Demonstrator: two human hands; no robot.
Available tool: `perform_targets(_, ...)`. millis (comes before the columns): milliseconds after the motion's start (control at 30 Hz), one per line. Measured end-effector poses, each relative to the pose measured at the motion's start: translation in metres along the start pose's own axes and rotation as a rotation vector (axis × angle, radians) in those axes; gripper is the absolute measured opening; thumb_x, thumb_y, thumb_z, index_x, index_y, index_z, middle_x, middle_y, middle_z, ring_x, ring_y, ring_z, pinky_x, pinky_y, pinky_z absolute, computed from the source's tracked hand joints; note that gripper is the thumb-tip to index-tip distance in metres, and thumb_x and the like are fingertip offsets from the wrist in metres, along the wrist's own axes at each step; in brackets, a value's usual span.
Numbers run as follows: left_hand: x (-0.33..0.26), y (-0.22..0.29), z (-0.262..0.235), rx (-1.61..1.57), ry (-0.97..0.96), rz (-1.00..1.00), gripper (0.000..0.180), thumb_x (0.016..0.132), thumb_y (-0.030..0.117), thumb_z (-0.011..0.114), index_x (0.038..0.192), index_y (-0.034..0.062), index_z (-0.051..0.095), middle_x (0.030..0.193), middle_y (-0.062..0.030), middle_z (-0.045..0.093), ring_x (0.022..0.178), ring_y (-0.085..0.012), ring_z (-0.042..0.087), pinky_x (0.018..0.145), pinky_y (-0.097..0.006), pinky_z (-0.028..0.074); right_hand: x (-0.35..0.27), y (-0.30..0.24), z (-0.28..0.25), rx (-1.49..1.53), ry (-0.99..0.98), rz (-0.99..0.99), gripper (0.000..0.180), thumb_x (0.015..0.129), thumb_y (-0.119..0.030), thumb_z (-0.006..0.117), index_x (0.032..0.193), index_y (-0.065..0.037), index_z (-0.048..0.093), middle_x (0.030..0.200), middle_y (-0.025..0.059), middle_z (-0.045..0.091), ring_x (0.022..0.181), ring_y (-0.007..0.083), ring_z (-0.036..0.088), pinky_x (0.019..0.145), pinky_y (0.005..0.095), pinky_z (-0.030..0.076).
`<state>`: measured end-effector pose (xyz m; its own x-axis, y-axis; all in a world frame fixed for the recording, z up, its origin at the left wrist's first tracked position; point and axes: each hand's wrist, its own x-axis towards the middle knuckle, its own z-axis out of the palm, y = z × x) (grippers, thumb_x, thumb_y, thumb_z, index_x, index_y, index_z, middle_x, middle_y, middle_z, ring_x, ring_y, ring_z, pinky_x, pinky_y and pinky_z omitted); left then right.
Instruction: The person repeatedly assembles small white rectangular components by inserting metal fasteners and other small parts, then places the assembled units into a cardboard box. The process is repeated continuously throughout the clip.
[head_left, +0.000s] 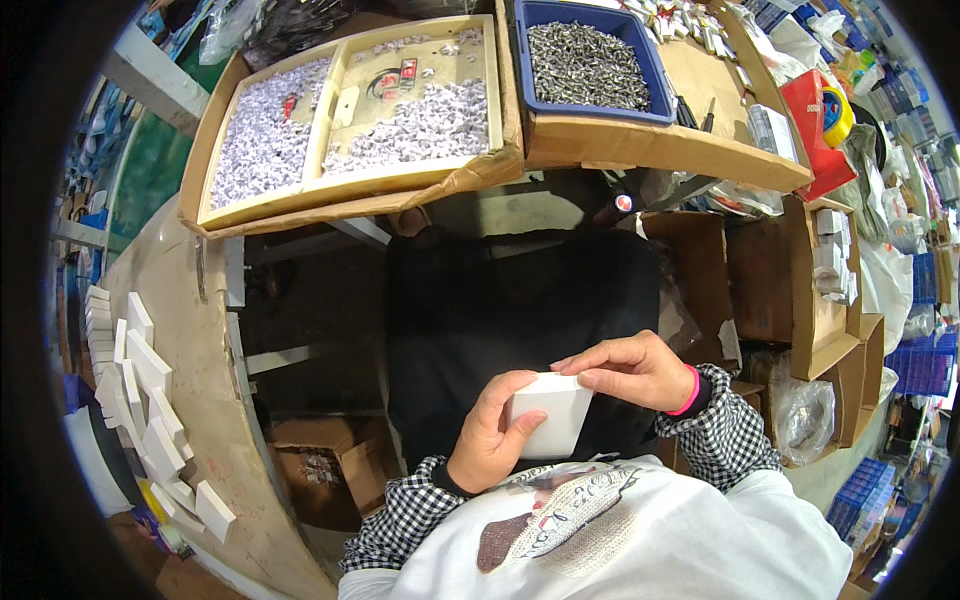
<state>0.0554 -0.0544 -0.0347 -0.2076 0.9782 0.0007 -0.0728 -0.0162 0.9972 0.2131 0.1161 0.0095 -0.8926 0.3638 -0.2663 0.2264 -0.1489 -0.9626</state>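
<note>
Small white rectangular cardboard box [548, 413] held at chest height over lap. Left hand [490, 435] closed around its lower side; right hand [635, 372] pinches its top edge. Blue plastic bin of metal parts [590, 65] lies well apart.

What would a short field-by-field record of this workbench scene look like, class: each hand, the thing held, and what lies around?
Left hand: grips the small white box from below and the side
Right hand: fingers rest on the box's top edge
Ahead: cardboard tray of small white pieces; blue bin of small metal parts
Person's left: row of white boxes on a curved surface
Lap: dark cloth
</note>
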Motion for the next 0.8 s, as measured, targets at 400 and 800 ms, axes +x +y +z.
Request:
perform_targets(400, 0.002, -0.001, 0.004, 0.007, 0.009, 0.061, 0.039, 0.091, 0.007, 0.054, 0.127, 0.0057, 0.038, 0.121, -0.0153, 0.047, 0.107, -0.0231, 0.05, 0.091, -0.033, 0.041, -0.008, 0.009, 0.014, -0.282, 0.074, -0.32, 0.031, 0.082, -0.007, 0.067, 0.112, -0.002, 0.062, 0.116, 0.0168, 0.061, 0.103, 0.0256, 0.063, 0.085, 0.0299, 0.052)
perform_targets(800, 0.013, 0.003, -0.005, -0.146, 0.029, 0.059, 0.027, 0.089, 0.001, 0.056, 0.113, 0.0078, 0.045, 0.118, -0.0179, 0.052, 0.105, -0.022, 0.054, 0.085, -0.032, 0.047, 0.005, 0.016, 0.027, -0.213, 0.196, -0.338, 0.024, 0.082, -0.007, 0.066, 0.105, 0.0, 0.065, 0.112, 0.0146, 0.063, 0.098, 0.0236, 0.063, 0.081, 0.0303, 0.051)
